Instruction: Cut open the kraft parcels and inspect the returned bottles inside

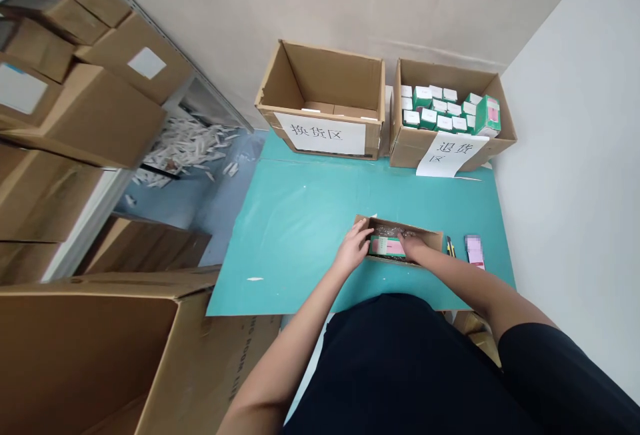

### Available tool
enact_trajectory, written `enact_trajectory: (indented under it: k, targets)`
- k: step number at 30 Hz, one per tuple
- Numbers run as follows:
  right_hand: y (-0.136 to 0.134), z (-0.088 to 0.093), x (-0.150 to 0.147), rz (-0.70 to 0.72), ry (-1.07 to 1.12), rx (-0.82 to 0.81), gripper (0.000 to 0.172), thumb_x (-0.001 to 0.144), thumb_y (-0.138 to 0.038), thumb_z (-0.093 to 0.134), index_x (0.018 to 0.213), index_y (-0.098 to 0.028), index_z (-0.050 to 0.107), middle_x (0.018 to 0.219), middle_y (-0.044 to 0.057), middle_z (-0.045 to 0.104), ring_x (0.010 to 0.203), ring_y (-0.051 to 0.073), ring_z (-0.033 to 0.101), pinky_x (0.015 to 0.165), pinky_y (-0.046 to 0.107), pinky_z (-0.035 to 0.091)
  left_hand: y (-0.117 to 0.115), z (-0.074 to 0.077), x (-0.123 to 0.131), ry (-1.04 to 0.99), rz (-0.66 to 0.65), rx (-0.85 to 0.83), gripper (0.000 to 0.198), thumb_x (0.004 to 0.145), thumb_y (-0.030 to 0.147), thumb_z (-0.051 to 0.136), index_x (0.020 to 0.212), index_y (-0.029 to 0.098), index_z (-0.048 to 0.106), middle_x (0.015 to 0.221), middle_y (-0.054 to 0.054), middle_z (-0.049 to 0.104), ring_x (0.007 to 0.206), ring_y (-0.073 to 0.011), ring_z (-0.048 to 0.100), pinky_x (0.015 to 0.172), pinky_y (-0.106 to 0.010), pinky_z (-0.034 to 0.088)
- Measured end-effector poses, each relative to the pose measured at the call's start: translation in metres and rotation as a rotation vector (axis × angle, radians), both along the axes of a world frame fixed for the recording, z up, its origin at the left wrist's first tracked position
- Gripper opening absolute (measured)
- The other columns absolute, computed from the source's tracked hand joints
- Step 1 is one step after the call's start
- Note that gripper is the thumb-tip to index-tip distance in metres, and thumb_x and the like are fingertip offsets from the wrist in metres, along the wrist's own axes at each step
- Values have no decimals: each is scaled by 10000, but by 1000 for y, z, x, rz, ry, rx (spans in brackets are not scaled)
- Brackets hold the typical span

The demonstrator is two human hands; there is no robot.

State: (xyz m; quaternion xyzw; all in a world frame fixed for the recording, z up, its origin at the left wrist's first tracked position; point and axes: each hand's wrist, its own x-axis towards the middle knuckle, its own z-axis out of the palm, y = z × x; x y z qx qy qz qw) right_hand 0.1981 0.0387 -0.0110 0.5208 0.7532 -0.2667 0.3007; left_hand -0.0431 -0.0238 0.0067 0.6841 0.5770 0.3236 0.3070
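Observation:
A small open cardboard box [434,240] lies lengthwise near the front of the green-topped table. Inside it rests a green and pink carton [385,246], with clear bubble wrap [387,230] along its far side. My left hand [354,245] grips the left end of the cardboard box, fingers over the rim. My right hand [413,247] reaches down into the box at the carton's right end; most of its fingers are hidden, so its hold cannot be made out. Just right of the box lie a yellow and black utility knife [451,247] and a pink-and-white card-like item [475,251].
At the back stand two large open cardboard boxes with paper signs: the left one [273,118] has flat brown boxes low inside, the right one [506,129] several green-and-white cartons. Stacked boxes [100,115] fill shelving at left. A big open box [195,348] is at front left.

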Motion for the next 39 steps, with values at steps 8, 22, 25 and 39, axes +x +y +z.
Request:
enact_trajectory:
  k: [8, 22, 25, 39]
  targets:
    - [3, 38, 15, 26, 118, 74, 848, 748, -297, 748, 1504, -169, 385, 1413, 200, 518, 1265, 333, 528, 999, 381, 447, 2, -1, -5, -68, 81, 54, 401, 929, 127, 428, 1224, 229, 679, 1479, -73, 564, 1361, -222, 542, 1139, -465, 472]
    - [7, 117, 4, -71, 581, 496, 646, 816, -334, 695, 1408, -205, 472, 1297, 147, 592, 1191, 326, 544, 1036, 485, 443, 20, -3, 0, 53, 162, 22, 429, 877, 146, 448, 1230, 228, 677, 1284, -79, 683, 1226, -240, 627, 1107, -455, 499]
    - [11, 144, 4, -97, 608, 573, 625, 815, -343, 698, 1390, -209, 494, 1281, 150, 601, 1185, 340, 550, 1019, 497, 454, 26, -3, 1, 62, 174, 51, 435, 873, 124, 424, 1218, 212, 675, 1289, -91, 675, 1231, -239, 622, 1109, -454, 495]
    - [-8, 268, 19, -82, 850, 743, 707, 790, -401, 739, 1423, -276, 451, 1345, 125, 595, 1219, 368, 559, 1015, 578, 466, 45, 38, -6, 182, 101, 128, 402, 968, 275, 395, 1297, 210, 618, 1301, -124, 674, 1299, -292, 574, 1214, -609, 261]
